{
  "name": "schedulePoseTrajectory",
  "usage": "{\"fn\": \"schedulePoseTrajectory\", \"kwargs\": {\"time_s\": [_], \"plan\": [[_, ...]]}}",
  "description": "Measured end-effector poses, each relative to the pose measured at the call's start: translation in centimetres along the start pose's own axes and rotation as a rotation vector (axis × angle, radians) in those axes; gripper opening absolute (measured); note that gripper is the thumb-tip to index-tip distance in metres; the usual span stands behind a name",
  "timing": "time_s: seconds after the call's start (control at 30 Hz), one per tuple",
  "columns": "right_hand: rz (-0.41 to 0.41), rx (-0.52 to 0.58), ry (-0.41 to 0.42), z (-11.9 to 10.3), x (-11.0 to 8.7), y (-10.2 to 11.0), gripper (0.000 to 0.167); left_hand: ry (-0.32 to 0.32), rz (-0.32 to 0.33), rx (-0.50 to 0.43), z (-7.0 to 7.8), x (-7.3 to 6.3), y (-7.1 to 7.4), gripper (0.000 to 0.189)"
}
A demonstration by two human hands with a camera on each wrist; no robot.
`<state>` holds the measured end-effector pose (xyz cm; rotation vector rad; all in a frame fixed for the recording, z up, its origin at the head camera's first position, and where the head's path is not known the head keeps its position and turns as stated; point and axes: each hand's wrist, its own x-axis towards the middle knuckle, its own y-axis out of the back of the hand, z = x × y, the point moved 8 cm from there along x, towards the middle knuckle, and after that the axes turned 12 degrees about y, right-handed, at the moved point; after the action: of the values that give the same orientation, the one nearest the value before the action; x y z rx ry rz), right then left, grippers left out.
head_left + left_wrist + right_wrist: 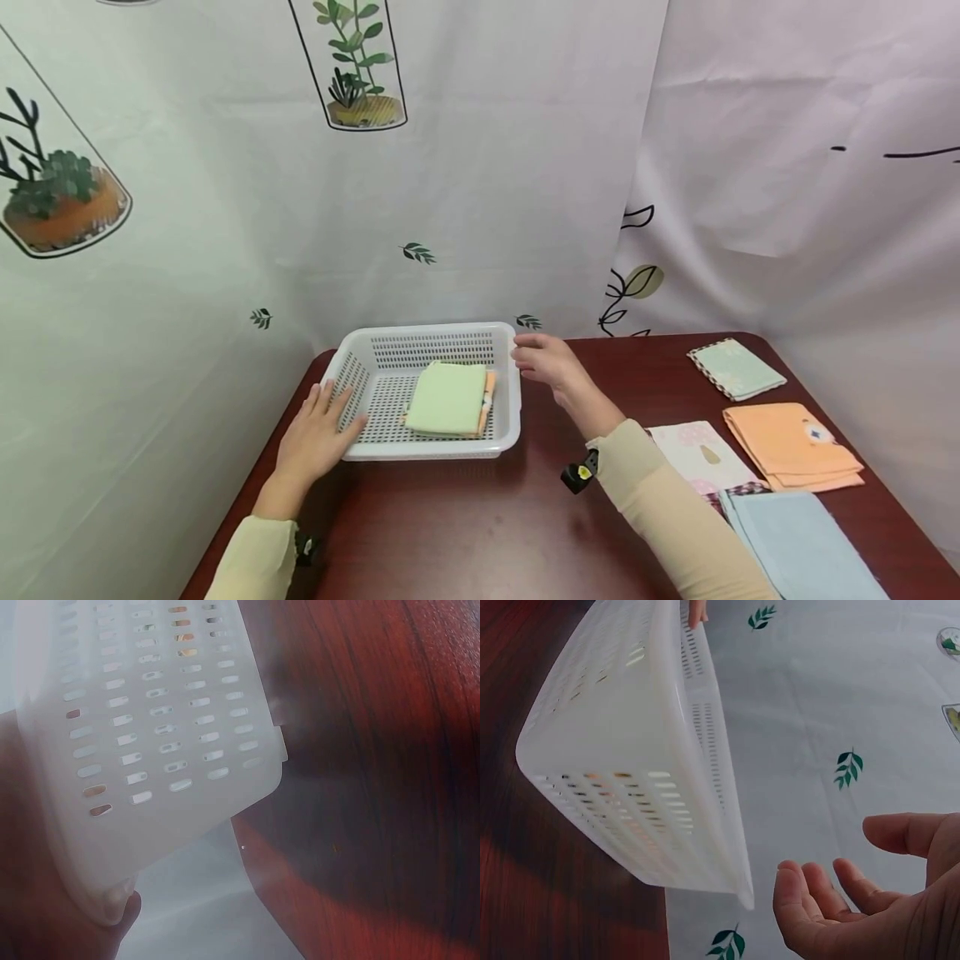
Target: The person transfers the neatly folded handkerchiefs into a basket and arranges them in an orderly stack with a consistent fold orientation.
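A white plastic basket [423, 450] with slotted walls stands at the back left of the table. In it lies a folded light-green cloth [447, 398] over an orange one [489, 392]. My left hand [315, 433] rests on the basket's left rim near the front corner, fingers spread and thumb over the front corner. In the left wrist view the slotted wall [161, 727] fills much of the picture. Beside the back right corner is my right hand [547, 362], its fingers loosely bent. The right wrist view shows that hand [862, 900] apart from the rim, holding nothing.
On the table's right side lie folded cloths: pale green with a checked border [738, 369], orange [795, 446], white with pink print [701, 458] and light blue [806, 546]. A printed curtain [487, 192] hangs behind the dark red table [450, 525].
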<state>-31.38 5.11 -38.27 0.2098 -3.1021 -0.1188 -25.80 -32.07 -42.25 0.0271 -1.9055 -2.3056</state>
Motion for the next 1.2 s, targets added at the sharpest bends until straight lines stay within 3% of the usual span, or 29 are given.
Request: {"fn": "schedulePoseTrajectory", "kwargs": {"time_s": [1.2], "plan": [[-0.029, -0.083, 0.045, 0.2, -1.0, 5.1, 0.045, 0.014, -0.005, -0.011, 0.2, -0.3, 0.2, 0.076]]}}
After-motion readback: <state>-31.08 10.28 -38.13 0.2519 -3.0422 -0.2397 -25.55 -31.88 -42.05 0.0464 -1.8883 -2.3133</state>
